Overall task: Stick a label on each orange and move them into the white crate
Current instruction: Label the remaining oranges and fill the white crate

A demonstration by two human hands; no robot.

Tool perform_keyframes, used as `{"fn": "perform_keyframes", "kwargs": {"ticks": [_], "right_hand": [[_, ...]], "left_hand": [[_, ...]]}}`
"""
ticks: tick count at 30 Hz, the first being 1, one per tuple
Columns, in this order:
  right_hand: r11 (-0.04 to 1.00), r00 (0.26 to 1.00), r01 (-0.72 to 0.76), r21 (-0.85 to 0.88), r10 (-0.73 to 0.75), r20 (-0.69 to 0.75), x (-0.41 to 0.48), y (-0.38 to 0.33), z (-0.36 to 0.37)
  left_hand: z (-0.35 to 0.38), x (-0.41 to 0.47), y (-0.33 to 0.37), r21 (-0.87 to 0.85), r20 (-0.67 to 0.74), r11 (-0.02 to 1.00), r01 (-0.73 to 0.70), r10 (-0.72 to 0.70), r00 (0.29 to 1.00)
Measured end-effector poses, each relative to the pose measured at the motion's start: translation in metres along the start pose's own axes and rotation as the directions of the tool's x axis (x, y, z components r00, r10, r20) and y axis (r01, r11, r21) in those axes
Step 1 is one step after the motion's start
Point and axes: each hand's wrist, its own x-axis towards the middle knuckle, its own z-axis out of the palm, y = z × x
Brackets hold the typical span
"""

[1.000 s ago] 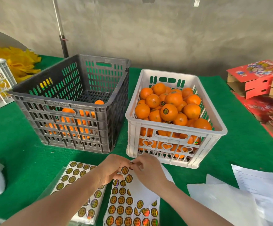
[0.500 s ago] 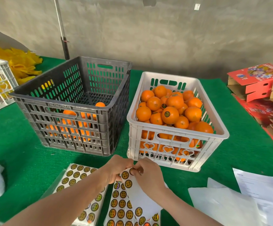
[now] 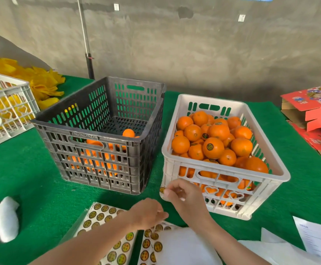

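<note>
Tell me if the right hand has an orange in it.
No, the right hand pinches only a small round label, just in front of the white crate.

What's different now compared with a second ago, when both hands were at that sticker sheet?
The right hand has lifted up and away from the sticker sheet, toward the white crate, pinching a peeled label. The left hand stayed low over the sheet; whether it still holds it is unclear. The grey crate and the oranges have not moved.
</note>
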Motion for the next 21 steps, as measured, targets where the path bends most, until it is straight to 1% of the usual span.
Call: {"fn": "perform_keyframes", "kwargs": {"ticks": [1,2,3,5,6,7,8,9,10,11,12,13,14,15,16,17,18,19,20,21], "right_hand": [[0.997,0.996,0.082,0.009,-0.082,-0.032,0.008,-0.012,0.0],[0.986,0.984,0.164,0.015,-0.162,-0.074,0.018,-0.024,0.0],[0.969,0.964,0.244,0.024,-0.24,-0.114,0.03,-0.037,0.001],[0.919,0.907,0.394,0.024,-0.385,-0.168,0.058,-0.057,0.007],[0.895,0.88,0.446,-0.001,-0.439,-0.179,0.076,-0.065,0.013],[0.88,0.863,0.473,-0.039,-0.472,-0.178,0.094,-0.072,0.02],[0.877,0.861,0.474,-0.083,-0.481,-0.165,0.114,-0.078,0.03],[0.881,0.871,0.455,-0.13,-0.471,-0.137,0.134,-0.083,0.04],[0.885,0.888,0.427,-0.184,-0.449,-0.099,0.154,-0.087,0.049],[0.883,0.903,0.402,-0.241,-0.426,-0.054,0.172,-0.089,0.059],[0.873,0.913,0.387,-0.297,-0.409,-0.012,0.188,-0.09,0.068],[0.857,0.917,0.381,-0.347,-0.398,0.023,0.201,-0.09,0.077],[0.842,0.922,0.373,-0.391,-0.385,0.05,0.213,-0.088,0.085],[0.827,0.928,0.359,-0.433,-0.365,0.073,0.221,-0.085,0.092],[0.815,0.937,0.339,-0.47,-0.338,0.09,0.227,-0.081,0.098],[0.81,0.946,0.314,-0.495,-0.31,0.094,0.231,-0.077,0.102],[0.818,0.957,0.28,-0.503,-0.279,0.08,0.233,-0.073,0.105],[0.837,0.969,0.234,-0.494,-0.241,0.052,0.235,-0.069,0.106],[0.861,0.981,0.18,-0.476,-0.195,0.018,0.237,-0.067,0.106],[0.88,0.989,0.122,-0.458,-0.144,-0.014,0.239,-0.065,0.105]], "left_hand": [[-0.007,-0.005,0.0,0.071,-0.1,0.995,-0.066,0.073,0.992],[-0.018,-0.012,-0.001,0.108,-0.214,0.985,-0.135,0.155,0.964],[-0.032,-0.022,-0.004,0.129,-0.331,0.969,-0.209,0.241,0.912],[-0.067,-0.046,-0.014,0.133,-0.535,0.929,-0.346,0.361,0.764],[-0.086,-0.059,-0.022,0.133,-0.638,0.903,-0.408,0.393,0.662],[-0.105,-0.07,-0.031,0.135,-0.735,0.884,-0.448,0.393,0.553],[-0.125,-0.078,-0.041,0.128,-0.811,0.878,-0.461,0.36,0.461],[-0.146,-0.083,-0.051,0.105,-0.867,0.888,-0.447,0.302,0.396],[-0.167,-0.084,-0.063,0.065,-0.905,0.905,-0.421,0.231,0.357],[-0.187,-0.081,-0.074,0.022,-0.926,0.924,-0.381,0.163,0.341],[-0.208,-0.074,-0.086,-0.01,-0.925,0.947,-0.322,0.114,0.363],[-0.229,-0.064,-0.096,-0.032,-0.896,0.968,-0.25,0.083,0.436],[-0.247,-0.052,-0.105,-0.028,-0.822,0.986,-0.162,0.07,0.566],[-0.262,-0.038,-0.113,0.028,-0.697,0.997,-0.074,0.072,0.714],[-0.275,-0.022,-0.12,0.118,-0.52,0.993,-0.017,0.076,0.851],[-0.281,-0.004,-0.123,0.175,-0.32,0.985,-0.004,0.061,0.945],[-0.284,0.014,-0.123,0.193,-0.129,0.981,0.007,0.019,0.991],[-0.28,0.033,-0.123,0.192,0.031,0.981,0.038,-0.044,0.999],[-0.274,0.05,-0.12,0.213,0.178,0.974,0.08,-0.12,0.977],[-0.264,0.067,-0.117,0.274,0.289,0.958,0.083,-0.165,0.943]]}}
